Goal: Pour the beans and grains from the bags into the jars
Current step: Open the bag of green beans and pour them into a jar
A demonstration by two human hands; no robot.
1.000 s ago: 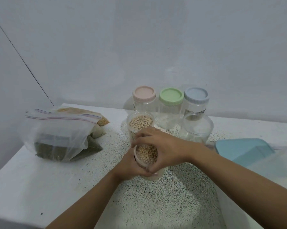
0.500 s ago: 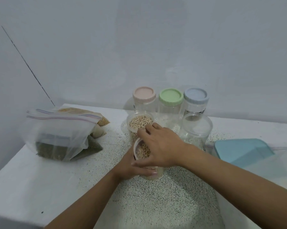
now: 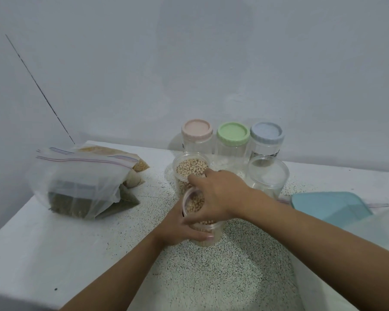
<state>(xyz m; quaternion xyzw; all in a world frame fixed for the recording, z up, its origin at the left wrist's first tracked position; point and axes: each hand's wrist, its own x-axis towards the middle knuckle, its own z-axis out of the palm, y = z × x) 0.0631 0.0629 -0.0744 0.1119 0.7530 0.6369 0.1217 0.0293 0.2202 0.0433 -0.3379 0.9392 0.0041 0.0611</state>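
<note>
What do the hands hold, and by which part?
The left hand grips the near jar by its side. The right hand lies over its mouth; grip unclear.

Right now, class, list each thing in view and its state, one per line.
Near jar, open, holds beans.
Back jar, open, full of beans.
Right jar, open, empty.
Lidded jars, closed.
Bags, filled.
Left hand, grips near jar's side.
Right hand, grips its rim.

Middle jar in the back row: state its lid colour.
The lid is light green; the head view shows it best.
</note>
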